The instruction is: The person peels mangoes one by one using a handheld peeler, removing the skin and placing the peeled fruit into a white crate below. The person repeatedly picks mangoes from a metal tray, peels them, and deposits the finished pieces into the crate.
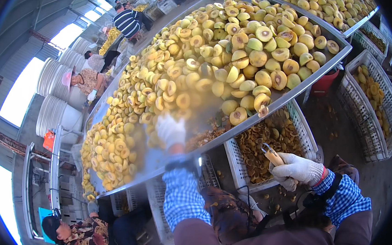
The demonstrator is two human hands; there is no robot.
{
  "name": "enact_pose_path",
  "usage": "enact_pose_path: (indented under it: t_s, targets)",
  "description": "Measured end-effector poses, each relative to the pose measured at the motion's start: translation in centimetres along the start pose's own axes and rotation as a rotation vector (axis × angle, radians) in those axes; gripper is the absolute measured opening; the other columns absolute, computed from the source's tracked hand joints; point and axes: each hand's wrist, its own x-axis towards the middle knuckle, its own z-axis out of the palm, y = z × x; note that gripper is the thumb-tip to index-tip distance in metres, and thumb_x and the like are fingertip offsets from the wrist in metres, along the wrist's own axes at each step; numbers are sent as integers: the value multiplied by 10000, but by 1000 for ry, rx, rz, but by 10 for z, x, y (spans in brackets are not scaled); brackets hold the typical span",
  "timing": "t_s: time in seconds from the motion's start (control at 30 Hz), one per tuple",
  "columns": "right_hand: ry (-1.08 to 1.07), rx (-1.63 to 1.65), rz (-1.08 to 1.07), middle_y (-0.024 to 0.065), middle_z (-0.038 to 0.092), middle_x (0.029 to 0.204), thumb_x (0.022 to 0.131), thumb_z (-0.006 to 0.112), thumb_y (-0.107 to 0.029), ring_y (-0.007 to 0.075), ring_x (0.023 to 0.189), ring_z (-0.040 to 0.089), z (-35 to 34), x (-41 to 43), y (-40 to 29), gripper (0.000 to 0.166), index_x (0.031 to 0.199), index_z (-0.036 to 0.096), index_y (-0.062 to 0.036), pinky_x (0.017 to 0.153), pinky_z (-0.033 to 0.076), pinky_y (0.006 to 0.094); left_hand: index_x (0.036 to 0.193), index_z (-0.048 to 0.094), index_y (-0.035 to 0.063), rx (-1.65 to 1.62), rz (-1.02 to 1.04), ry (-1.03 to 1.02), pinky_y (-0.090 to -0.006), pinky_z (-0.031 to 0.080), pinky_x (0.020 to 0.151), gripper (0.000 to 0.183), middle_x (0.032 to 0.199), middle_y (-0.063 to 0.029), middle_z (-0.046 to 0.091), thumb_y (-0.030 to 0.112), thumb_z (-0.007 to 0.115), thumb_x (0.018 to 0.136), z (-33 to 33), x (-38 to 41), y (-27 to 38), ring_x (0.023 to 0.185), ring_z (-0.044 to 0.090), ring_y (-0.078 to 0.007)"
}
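Note:
My left hand (171,131), in a white knitted glove, is blurred against the near edge of a heap of halved yellow peaches (182,71). Whether it holds a fruit is hidden by the blur. The peaches lie on a metal-rimmed table (289,95), many with the stone or its brown hollow facing up. Gripped in my gloved right hand (296,170) is a pitting tool (272,155) with a wooden handle and a metal loop at its tip. That hand is off the table, over the right side of a white plastic crate (236,163) holding brown peach stones and scraps (266,152).
More crates (370,105) with fruit pieces stand at the right, near a red bucket (325,82). A co-worker (83,233) sits at lower left; another in a pink hat (89,79) works across the table. Stacked white tubs (58,113) stand behind. A second fruit-laden table (315,6) adjoins.

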Motion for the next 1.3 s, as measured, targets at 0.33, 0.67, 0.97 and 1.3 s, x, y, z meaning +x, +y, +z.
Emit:
enact_pose_path:
  t_s: [0.33, 0.67, 0.97, 1.3]
  targets:
    - [98, -89, -72, 2, 516, 621, 881, 589, -138, 75, 434, 466, 5, 8, -6, 183, 967, 451, -55, 397, 397, 223, 1125, 626, 102, -144, 287, -117, -472, 503, 722, 318, 922, -186, 638, 209, 574, 830, 43, 21, 24, 849, 615, -383]
    - [147, -157, -398, 8, 512, 630, 896, 579, -172, 98, 444, 490, 22, 12, 2, 211, 1025, 452, -63, 398, 393, 242, 1214, 582, -12, -1562, -29, -450, -337, 521, 903, 420, 1181, -120, 617, 78, 612, 805, -30, -67, 69, 1064, 607, -245]
    - [624, -810, -506, 248, 628, 879, 873, 604, -306, 439, 804, 624, 13, 14, 14, 379, 1077, 445, -31, 686, 491, 491, 1316, 481, 35, -2068, -100, -652, -326, 487, 928, 464, 1228, -122, 574, 306, 554, 946, -88, -168, 158, 1048, 592, -213]
    - [623, -982, -787, 247, 624, 768, 880, 611, -247, 443, 722, 631, 10, 9, 33, 340, 1067, 428, -31, 609, 500, 506, 1204, 533, 6, -1968, -425, -416, -374, 515, 814, 708, 1016, -116, 612, 645, 359, 955, -65, -167, 186, 933, 599, -239]
